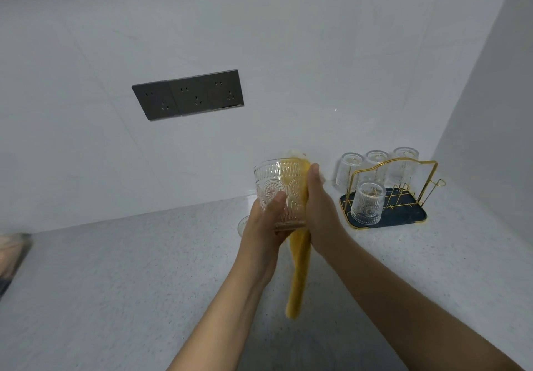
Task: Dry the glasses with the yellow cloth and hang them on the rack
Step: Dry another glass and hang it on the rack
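A: Legible writing? None readable on the socket panel (188, 94).

B: Left hand (266, 220) wraps the embossed glass (278, 190), raised over the speckled counter (115, 269). Right hand (320, 212) pinches the yellow cloth (298, 269) against its wall; the tail hangs.

A: Gold wire rack (395, 186), dark tray: four ribbed glasses inverted.
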